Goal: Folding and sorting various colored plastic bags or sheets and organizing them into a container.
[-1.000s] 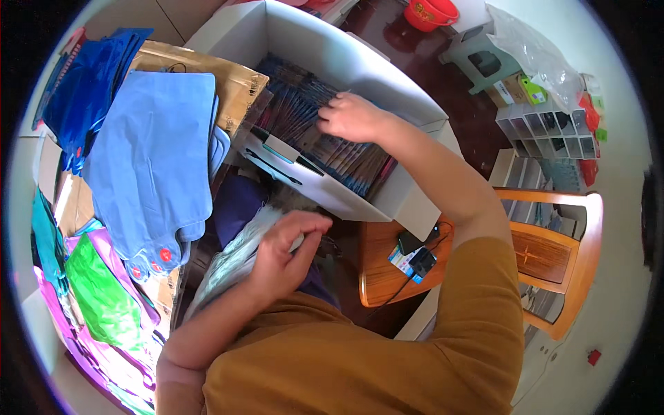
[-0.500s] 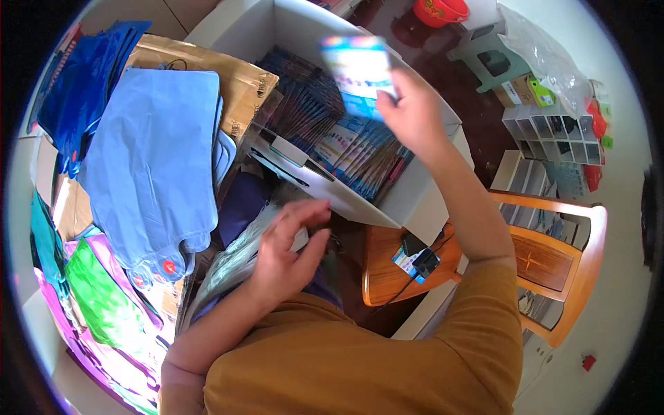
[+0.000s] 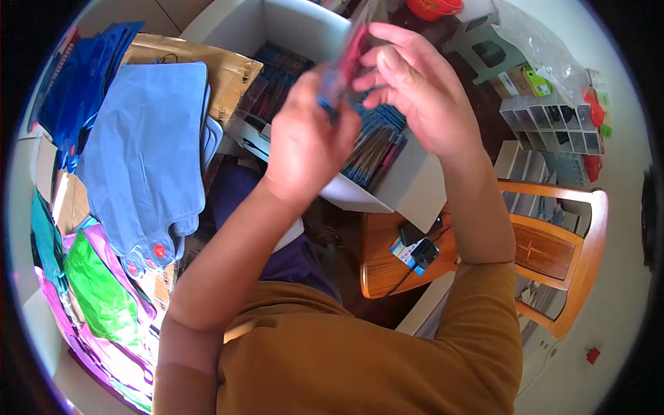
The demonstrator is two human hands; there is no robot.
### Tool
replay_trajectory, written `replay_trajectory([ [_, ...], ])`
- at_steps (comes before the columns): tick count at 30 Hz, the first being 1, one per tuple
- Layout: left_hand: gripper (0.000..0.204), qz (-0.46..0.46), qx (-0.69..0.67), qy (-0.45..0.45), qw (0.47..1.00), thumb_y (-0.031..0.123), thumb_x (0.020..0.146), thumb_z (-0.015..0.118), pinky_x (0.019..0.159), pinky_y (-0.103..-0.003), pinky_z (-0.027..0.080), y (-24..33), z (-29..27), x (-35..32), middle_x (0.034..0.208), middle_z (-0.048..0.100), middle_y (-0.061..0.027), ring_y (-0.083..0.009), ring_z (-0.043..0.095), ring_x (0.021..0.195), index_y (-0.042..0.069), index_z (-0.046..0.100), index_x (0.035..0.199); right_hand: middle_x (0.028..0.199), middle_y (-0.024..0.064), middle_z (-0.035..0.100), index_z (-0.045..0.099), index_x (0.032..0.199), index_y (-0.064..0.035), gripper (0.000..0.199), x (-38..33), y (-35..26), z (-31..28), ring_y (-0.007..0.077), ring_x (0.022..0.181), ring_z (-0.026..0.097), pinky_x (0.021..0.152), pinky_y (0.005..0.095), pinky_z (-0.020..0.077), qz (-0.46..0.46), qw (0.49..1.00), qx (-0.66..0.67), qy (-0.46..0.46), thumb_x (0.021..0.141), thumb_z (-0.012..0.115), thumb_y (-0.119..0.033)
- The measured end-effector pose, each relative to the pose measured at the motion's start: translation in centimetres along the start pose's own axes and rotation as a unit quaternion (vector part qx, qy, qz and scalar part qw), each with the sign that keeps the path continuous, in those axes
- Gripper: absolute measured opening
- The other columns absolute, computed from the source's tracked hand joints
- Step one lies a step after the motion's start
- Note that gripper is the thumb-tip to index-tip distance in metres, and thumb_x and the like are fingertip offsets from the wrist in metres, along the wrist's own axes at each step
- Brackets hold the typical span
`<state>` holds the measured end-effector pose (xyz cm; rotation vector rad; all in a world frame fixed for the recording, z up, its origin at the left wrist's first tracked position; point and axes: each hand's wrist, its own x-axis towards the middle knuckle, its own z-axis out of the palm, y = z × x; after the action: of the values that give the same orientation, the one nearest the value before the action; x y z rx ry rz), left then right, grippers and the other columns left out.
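Both hands are raised together above a white cardboard box (image 3: 415, 183). The left hand (image 3: 308, 142) has its fingers curled and pinching the lower part of a thin, blurred packet with red and blue on it (image 3: 344, 66); the right hand (image 3: 415, 90) pinches its upper part, with fingers (image 3: 387, 38) bent over the top edge. The packet stands roughly upright between the two sets of fingertips, too blurred to make out further. Below the fingers, inside the box, lie rows of similar dark blue flat packets (image 3: 377, 149). To the left of the left-hand fingers lies a stack of light blue fabric pieces (image 3: 149, 145) on brown paper wrapping (image 3: 225, 69). Below the right wrist stands a wooden chair (image 3: 546, 252).
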<state>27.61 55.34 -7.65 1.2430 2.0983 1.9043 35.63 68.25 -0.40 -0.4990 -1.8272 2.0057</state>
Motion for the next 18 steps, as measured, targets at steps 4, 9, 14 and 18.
replay_trajectory([
  [4,0.025,-0.352,-0.385,-0.032,0.852,0.007,0.09,0.054,0.073,-0.033,0.054,-0.3,-0.9,0.5,0.099,0.067,-0.0083,-0.017,0.065,0.082,0.0,0.058,0.113,0.122,0.0087,0.062,0.065,0.117,-0.0113,0.051,-0.3,0.5,-3.7,0.0324,0.116,0.055,0.101,0.0428,0.0426,-0.314,0.789,-0.515,-0.116,0.071,0.081,-0.025],
  [9,0.026,-0.454,-0.47,-0.047,0.756,0.012,0.093,0.05,0.079,-0.038,0.056,-0.4,-1.4,-1.1,0.107,0.065,-0.0111,-0.0224,0.066,0.092,0.001,0.056,0.115,0.132,0.0082,0.057,0.064,0.122,-0.0133,0.059,-2.3,0.9,-4.1,0.0302,0.126,0.05,0.106,0.0457,0.0393,-0.34,0.737,-0.564,-0.151,0.068,0.079,-0.032],
  [14,0.023,-0.485,-0.506,-0.034,0.712,0.011,0.093,0.049,0.08,-0.038,0.055,-1.0,-2.9,-0.2,0.104,0.064,-0.0103,-0.0228,0.066,0.09,0.0,0.057,0.111,0.125,0.0056,0.06,0.064,0.117,-0.012,0.046,-1.4,1.3,-4.1,0.027,0.12,0.054,0.099,0.042,0.0442,-0.425,0.638,-0.62,-0.167,0.073,0.071,-0.024],
  [18,0.026,-0.5,-0.517,-0.019,0.694,0.017,0.096,0.049,0.086,-0.038,0.055,-0.2,-2.9,-0.1,0.108,0.064,-0.0105,-0.0224,0.064,0.096,0.002,0.056,0.116,0.103,0.0005,0.061,0.064,0.107,-0.0113,0.029,0.8,2.5,-3.9,0.0198,0.1,0.058,0.084,0.0355,0.0482,-0.518,0.555,-0.634,-0.148,0.078,0.062,-0.018],
])
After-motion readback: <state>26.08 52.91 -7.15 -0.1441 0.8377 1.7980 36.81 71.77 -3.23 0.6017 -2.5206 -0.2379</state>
